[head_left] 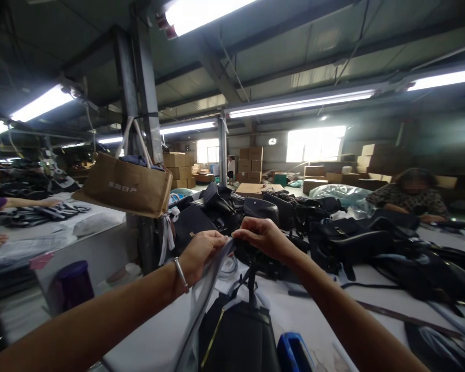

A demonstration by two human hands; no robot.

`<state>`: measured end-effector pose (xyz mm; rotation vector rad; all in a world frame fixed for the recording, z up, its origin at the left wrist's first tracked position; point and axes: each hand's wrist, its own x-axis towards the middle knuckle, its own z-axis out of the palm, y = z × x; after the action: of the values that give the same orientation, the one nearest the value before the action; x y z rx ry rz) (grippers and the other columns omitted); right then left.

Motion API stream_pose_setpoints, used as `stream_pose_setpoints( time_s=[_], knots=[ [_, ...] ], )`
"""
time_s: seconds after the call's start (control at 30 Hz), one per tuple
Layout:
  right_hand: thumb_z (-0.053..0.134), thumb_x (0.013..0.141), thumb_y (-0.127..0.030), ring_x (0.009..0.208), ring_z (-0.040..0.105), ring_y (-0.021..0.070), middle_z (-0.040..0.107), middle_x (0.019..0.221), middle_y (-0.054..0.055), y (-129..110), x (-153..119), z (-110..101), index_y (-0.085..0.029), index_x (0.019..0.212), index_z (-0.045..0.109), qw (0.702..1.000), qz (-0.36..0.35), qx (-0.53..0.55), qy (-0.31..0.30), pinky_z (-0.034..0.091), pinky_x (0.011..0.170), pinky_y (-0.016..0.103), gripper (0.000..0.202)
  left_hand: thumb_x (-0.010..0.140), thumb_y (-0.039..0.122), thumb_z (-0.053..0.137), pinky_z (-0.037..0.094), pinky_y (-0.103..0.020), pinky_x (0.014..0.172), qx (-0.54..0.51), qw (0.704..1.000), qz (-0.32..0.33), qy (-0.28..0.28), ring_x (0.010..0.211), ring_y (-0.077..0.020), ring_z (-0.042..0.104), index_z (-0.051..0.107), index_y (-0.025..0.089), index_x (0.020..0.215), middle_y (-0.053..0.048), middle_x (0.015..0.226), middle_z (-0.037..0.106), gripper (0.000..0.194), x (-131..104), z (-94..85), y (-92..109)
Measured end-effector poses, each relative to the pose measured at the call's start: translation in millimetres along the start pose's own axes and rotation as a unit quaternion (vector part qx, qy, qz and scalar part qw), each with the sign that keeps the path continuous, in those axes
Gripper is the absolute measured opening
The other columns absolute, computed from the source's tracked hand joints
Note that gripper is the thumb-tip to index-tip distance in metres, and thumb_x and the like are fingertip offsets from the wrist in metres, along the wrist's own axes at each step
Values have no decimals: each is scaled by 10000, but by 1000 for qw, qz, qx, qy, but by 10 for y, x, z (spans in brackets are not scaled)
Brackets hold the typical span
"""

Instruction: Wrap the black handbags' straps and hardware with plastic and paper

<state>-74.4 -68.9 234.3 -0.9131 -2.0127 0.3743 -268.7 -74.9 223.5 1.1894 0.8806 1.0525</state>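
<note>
The fingers of my left hand (201,253) and right hand (266,238) pinch the grey strip (213,274) close together; light, even tension should keep it from twisting.

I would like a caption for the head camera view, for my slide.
Left hand and right hand pinch a grey strip near a black bag on a white table, heaped black bags behind.

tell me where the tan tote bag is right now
In the head view, the tan tote bag hangs at the grey metal post, left of centre, up and left of the left hand.
</note>
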Motion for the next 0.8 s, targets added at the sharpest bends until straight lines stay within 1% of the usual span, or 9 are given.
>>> stream_pose_setpoints(
  time_s=[0.1,0.2,0.33,0.4,0.47,0.53,0.63,0.7,0.8],
  knots=[
    [554,888,-527,527,315,79,375,557,-63,79,89,15,-177,630,538,993,-29,-108,-25,240,513,226,435,686,139,689,402,-195,484,16,999,-27,-19,515,-145,629,622,120,670,-63,570,675,71,166,-11,-124],
    [526,919,-495,504,275,84,348,527,-60,177,175,105,-187,608,538,979,-53,-192,-49,223,525,241,438,668,116,646,417,-211,504,20,998,-48,-35,512,-155,631,634,115,681,-74,558,680,17,328,-20,-265],
    [501,944,-451,495,351,91,438,533,-43,376,201,223,-204,660,579,970,-42,-222,-88,220,530,245,384,674,124,616,431,-218,510,18,995,-81,-52,499,-146,619,660,98,728,-71,565,678,74,473,-83,-401],
    [515,937,-460,515,413,94,506,569,-38,480,185,215,-212,747,613,974,-33,-204,-88,237,530,233,328,664,131,652,435,-209,507,19,993,-98,-65,505,-140,618,659,94,705,-76,581,684,55,506,-134,-393],
    [540,921,-483,541,460,97,561,615,-33,554,164,176,-210,818,626,980,-24,-186,-61,259,534,222,304,659,142,691,445,-196,516,21,991,-107,-75,526,-130,623,655,95,677,-80,613,696,62,513,-182,-331],
    [547,918,-485,556,488,98,587,640,-27,575,140,156,-204,832,623,982,-22,-184,-33,275,540,218,303,665,154,707,448,-186,517,24,991,-109,-76,534,-124,626,652,101,672,-75,629,702,77,494,-211,-243],
    [494,953,-464,546,502,95,584,633,-25,517,115,216,-206,835,609,981,-42,-185,-23,285,547,217,306,683,184,719,445,-184,504,35,991,-110,-62,532,-132,635,643,111,679,-65,605,694,105,422,-211,-129],
    [460,971,-456,544,503,97,586,643,-23,455,113,298,-213,882,604,980,-61,-187,-19,287,549,218,296,706,206,707,450,-192,509,57,992,-103,-47,554,-150,653,644,109,705,-71,614,696,115,359,-196,-93],
    [441,981,-426,519,492,103,570,613,-28,373,121,402,-217,939,605,973,-79,-206,-62,269,529,222,269,714,167,657,452,-211,506,91,991,-100,-24,554,-169,659,643,97,723,-84,610,687,72,262,-176,-85]
  ],
)
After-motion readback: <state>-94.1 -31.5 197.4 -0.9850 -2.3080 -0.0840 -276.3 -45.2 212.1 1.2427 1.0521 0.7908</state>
